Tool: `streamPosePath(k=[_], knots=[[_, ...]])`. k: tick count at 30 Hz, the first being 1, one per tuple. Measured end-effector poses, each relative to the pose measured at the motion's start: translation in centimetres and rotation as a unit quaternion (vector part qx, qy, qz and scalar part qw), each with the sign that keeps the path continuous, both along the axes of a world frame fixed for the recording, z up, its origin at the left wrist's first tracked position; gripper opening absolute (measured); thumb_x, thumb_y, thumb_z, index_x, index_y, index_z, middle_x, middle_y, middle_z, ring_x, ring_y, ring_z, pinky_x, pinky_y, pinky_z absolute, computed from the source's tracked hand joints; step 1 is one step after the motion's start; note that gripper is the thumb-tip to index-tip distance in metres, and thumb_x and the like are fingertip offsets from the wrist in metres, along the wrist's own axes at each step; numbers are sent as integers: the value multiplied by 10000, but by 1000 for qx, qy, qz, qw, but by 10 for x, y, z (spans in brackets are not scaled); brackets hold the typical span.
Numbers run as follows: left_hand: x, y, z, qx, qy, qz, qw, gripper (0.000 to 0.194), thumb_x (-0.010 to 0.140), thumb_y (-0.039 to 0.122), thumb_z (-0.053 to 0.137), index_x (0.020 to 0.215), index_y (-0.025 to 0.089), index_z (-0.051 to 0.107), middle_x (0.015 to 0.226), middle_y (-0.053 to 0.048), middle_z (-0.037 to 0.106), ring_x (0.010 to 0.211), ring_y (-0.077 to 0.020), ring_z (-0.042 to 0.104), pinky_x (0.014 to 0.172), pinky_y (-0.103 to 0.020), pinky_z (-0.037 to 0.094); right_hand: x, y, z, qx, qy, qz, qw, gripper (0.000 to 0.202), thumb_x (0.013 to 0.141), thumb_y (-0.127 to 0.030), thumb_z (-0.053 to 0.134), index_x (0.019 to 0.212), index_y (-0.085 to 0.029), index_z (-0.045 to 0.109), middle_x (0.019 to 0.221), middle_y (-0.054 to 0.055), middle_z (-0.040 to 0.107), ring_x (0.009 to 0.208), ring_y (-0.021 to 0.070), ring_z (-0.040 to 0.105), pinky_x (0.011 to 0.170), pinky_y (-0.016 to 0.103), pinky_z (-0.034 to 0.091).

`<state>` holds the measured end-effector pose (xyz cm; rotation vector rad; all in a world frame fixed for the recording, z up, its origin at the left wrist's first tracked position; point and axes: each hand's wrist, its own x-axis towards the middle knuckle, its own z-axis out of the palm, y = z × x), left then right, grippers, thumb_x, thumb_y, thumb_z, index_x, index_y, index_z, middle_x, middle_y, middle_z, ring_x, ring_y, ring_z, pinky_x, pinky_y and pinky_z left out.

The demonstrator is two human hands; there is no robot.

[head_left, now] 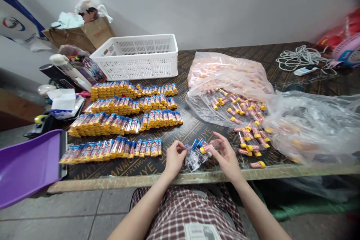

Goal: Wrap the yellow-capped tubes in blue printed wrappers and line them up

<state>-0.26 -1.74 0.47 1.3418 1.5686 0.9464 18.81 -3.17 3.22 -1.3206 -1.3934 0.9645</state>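
Holding a tube (pixel 206 149) at the wrappers (pixel 194 161), the right hand (pixel 227 156) pinches with thumb and fingers; the left hand (pixel 175 157) pinches (apparently) a wrapper's edge. Light, steady pressure should avoid creases.

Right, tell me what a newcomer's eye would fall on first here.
Probably the rows of blue-and-yellow packets on the left of the table. Behind them stands a white basket, and a purple dustpan juts in at far left. Near the front edge, the right hand holds a pink tube with a yellow end.
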Motion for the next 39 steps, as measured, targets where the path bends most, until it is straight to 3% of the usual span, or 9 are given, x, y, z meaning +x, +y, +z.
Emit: streamPosePath(k=[4, 8, 17, 21, 24, 28, 33, 36, 39], knots=[[1, 6, 1, -97, -248, 51, 963, 278, 616, 365, 718, 732, 136, 610, 633, 17, 620, 575, -110, 563, 605, -234, 462, -8, -1, 0, -24, 105, 46, 993, 582, 892, -339, 477, 1402, -323, 197, 919, 15, 517, 856, 161, 611, 801, 336, 522], [0, 8, 11, -139, -339, 83, 927, 360, 500, 411, 799, 650, 119, 650, 623, 4, 622, 572, -95, 554, 615, -238, 490, -18, -4, 1, -22, 64, 52, 996, 793, 817, -287, 575, 1452, -304, 99, 820, -17, 505, 673, 121, 543, 679, 280, 513], [-7, 6, 17, -142, -324, 90, 931, 385, 502, 471, 792, 612, 119, 681, 592, -7, 624, 542, -96, 538, 612, -251, 489, -26, -4, 0, 5, -67, 56, 996, 913, 732, -213, 629, 1464, -272, 86, 725, -35, 566, 612, 134, 545, 609, 265, 496], [-7, 5, 14, -88, -246, 48, 964, 356, 613, 468, 726, 563, 127, 637, 517, 31, 541, 522, -83, 476, 562, -213, 422, -28, -5, -2, -2, -115, 107, 988, 956, 701, -150, 615, 1465, -302, 61, 761, -38, 549, 564, 114, 518, 595, 265, 497], [-3, 3, 15, -41, -186, 1, 982, 350, 710, 449, 651, 575, 130, 606, 512, 40, 503, 520, -75, 437, 520, -195, 357, -31, -6, -6, 1, -136, 134, 982, 1016, 657, -105, 630, 1459, -343, 54, 914, -9, 520, 543, 85, 495, 605, 282, 512], [5, -1, 21, -85, -275, -39, 957, 318, 608, 360, 756, 784, 140, 607, 651, 28, 594, 595, -90, 519, 596, -209, 431, -36, -7, -8, 22, -128, 118, 985, 1055, 648, -109, 671, 1452, -370, 40, 1078, 40, 462, 560, 72, 484, 650, 322, 527], [0, 2, 30, -137, -367, 38, 919, 611, 512, 315, 817, 1026, 155, 527, 671, 41, 593, 570, -94, 554, 559, -222, 469, -32, -12, -4, 34, -37, 145, 988, 945, 721, -217, 660, 1446, -346, 67, 1280, 101, 390, 746, 122, 564, 793, 376, 516], [-7, 6, 33, -146, -390, 58, 908, 653, 499, 323, 829, 1045, 152, 514, 688, 28, 608, 574, -99, 574, 528, -204, 454, -27, -15, -2, 57, -23, 182, 981, 765, 782, -151, 534, 1427, -331, 163, 1246, 85, 432, 809, 134, 569, 846, 378, 499], [-8, 5, 33, -156, -403, 30, 901, 574, 489, 321, 841, 957, 133, 565, 696, 12, 622, 565, -92, 571, 520, -193, 442, -26, -13, -1, 123, -108, 184, 969, 764, 725, -93, 543, 1399, -313, 259, 1180, 74, 474, 917, 182, 556, 906, 421, 471]])
